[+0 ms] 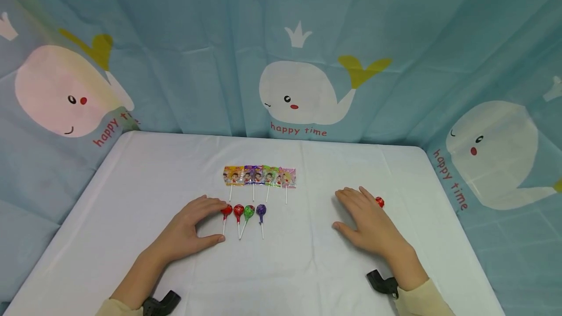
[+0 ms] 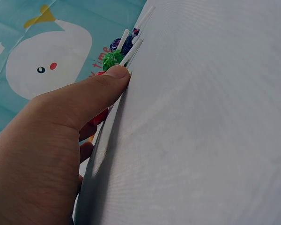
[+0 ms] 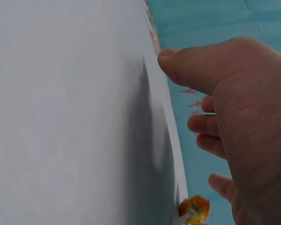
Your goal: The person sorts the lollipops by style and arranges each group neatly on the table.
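My left hand (image 1: 190,230) is at the left end of a row of lollipops, its fingertips right at the head of the leftmost red lollipop (image 1: 226,210) and its thumb near the stick's lower end. To the right lie another red lollipop (image 1: 238,211), a green lollipop (image 1: 249,212) and a purple lollipop (image 1: 261,210), sticks towards me. My right hand (image 1: 371,223) hovers low over the table's right side, fingers spread and holding nothing. Beyond it, a lollipop's red head (image 1: 379,202) peeks out, the rest hidden; in the right wrist view this lollipop (image 3: 195,209) looks orange-yellow.
Behind the row lie several flat wrapped lollipops: orange (image 1: 233,175), purple (image 1: 253,174), green (image 1: 270,176) and pink (image 1: 288,178). A white cloth covers the table (image 1: 263,277). A blue curtain (image 1: 197,87) with whale prints hangs behind it and at both sides.
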Available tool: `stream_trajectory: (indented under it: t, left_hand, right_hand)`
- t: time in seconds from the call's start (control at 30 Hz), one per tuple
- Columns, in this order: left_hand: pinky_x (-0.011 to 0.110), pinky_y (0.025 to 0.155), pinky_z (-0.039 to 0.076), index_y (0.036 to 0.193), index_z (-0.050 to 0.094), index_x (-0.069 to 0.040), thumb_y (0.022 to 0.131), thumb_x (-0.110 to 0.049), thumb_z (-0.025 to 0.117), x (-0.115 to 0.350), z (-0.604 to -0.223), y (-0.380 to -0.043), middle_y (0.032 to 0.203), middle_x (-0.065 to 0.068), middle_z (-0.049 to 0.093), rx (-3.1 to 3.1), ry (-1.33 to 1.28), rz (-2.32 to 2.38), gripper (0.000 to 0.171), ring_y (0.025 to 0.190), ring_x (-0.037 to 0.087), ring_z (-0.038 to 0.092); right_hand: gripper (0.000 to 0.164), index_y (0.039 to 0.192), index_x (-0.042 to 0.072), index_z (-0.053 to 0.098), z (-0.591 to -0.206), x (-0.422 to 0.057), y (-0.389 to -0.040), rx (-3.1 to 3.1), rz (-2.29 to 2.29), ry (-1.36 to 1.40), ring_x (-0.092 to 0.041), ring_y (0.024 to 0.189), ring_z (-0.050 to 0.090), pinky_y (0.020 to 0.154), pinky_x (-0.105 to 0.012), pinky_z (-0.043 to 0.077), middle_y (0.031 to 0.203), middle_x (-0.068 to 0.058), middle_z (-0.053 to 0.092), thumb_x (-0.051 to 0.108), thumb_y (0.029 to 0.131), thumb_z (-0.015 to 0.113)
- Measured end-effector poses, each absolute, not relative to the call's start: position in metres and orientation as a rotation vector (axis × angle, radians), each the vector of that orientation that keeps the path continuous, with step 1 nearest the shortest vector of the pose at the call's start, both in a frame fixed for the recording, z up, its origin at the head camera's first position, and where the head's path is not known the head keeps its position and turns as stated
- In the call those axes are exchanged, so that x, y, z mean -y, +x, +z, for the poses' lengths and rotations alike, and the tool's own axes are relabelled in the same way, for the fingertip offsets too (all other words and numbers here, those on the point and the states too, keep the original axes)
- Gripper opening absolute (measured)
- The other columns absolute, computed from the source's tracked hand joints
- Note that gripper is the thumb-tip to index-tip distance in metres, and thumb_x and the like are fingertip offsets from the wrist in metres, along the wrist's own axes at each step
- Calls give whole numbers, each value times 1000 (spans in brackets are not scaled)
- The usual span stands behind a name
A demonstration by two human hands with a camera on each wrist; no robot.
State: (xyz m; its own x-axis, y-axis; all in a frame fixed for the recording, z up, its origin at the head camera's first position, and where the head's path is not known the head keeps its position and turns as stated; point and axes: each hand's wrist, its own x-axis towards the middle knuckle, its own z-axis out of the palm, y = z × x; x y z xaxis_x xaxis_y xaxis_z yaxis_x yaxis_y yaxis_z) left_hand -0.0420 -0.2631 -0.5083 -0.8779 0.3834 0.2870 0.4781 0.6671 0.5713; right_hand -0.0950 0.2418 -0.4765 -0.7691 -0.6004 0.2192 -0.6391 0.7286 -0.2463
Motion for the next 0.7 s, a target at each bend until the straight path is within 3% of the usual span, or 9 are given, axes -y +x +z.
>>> stream_trajectory:
  t: [0.7]
  left_hand:
    - [24, 132, 20, 146, 70, -24, 78, -37, 102, 264, -509, -43, 147, -8, 67, 2720, -724, -1010, 76, 142, 26, 57]
  right_hand:
    - [76, 152, -2, 57, -480, -283, -93, 2821, 446, 863, -41, 147, 49, 131, -60, 25, 155, -20, 58, 38, 94, 85]
